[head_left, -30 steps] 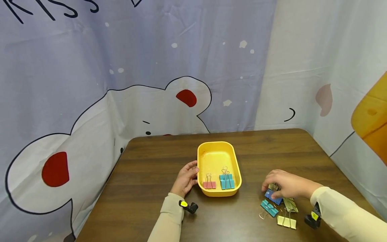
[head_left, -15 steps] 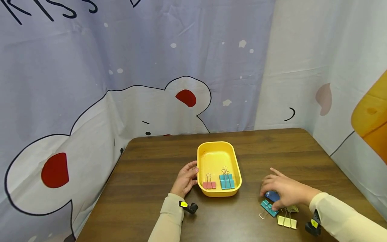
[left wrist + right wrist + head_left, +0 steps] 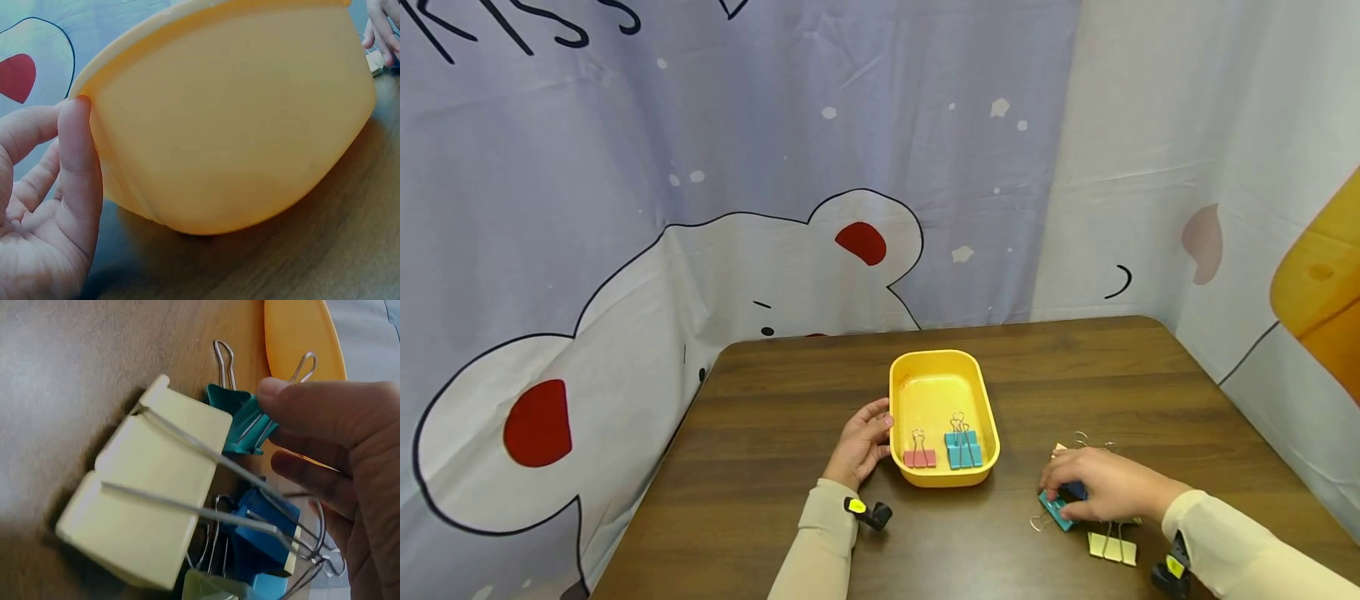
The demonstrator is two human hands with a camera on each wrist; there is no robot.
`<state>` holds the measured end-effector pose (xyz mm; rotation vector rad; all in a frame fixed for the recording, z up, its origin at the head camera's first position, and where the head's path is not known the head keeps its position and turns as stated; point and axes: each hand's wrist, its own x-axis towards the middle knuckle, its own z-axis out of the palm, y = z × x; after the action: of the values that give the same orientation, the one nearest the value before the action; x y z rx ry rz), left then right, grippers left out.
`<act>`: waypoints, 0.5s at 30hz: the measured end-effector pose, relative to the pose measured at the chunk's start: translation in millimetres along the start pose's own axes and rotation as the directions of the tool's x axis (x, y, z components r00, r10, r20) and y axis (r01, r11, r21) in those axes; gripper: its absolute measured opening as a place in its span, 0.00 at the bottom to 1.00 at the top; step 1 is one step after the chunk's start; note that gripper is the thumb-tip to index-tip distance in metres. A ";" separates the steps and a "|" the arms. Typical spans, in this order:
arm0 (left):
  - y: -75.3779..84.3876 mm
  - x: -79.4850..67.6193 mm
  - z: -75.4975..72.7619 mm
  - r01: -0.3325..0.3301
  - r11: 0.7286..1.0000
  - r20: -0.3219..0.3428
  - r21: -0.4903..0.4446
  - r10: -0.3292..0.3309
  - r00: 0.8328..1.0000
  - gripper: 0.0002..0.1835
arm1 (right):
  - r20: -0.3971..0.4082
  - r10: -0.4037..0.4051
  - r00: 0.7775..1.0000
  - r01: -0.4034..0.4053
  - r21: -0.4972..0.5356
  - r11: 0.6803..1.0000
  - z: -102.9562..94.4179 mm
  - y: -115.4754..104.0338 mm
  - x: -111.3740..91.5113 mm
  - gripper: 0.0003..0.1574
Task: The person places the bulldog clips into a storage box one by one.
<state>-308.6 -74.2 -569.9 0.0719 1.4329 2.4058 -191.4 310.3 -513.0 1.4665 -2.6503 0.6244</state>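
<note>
My left hand (image 3: 859,446) holds the left rim of a yellow tray (image 3: 945,481); the left wrist view shows thumb and finger meeting at the rim (image 3: 84,90). Inside the tray lie a pink binder clip (image 3: 919,459) and teal-blue binder clips (image 3: 964,457) at its near end. My right hand (image 3: 1105,483) pinches a teal binder clip (image 3: 240,419) between thumb and fingers, at the left of a loose group on the table. Right by that hand are a blue binder clip (image 3: 262,531) and a pale yellow binder clip (image 3: 150,481), the latter close to the wrist camera.
A green binder clip (image 3: 212,586) shows at the bottom of the right wrist view. Wire handles stick out behind the right hand. The brown wooden table (image 3: 790,417) ends at a printed curtain (image 3: 737,275) behind and to the sides.
My right hand has come from over the blue clip down to the teal one, which has shifted slightly leftward. Clips behind that hand have come into sight. The left hand and tray stay put.
</note>
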 end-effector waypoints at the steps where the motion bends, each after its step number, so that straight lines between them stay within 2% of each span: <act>1: 0.3 0.0 0.2 0.000 1.000 0.002 0.001 0.000 1.000 0.24 | -0.002 -0.007 1.000 0.007 -0.001 1.000 0.7 0.2 0.7 0.16; 9: 1.2 -0.3 0.4 -0.004 1.000 0.006 -0.011 0.004 1.000 0.22 | 0.024 -0.002 1.000 0.001 0.030 1.000 3.4 -1.6 5.9 0.14; 15: -0.1 -0.5 -0.3 -0.006 1.000 0.006 -0.031 0.006 1.000 0.20 | 0.003 -0.025 1.000 0.025 0.003 1.000 4.7 -1.5 7.7 0.14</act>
<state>-308.2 -74.6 -570.1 0.0764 1.3944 2.4292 -193.7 301.8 -515.0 1.4999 -2.6303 0.6243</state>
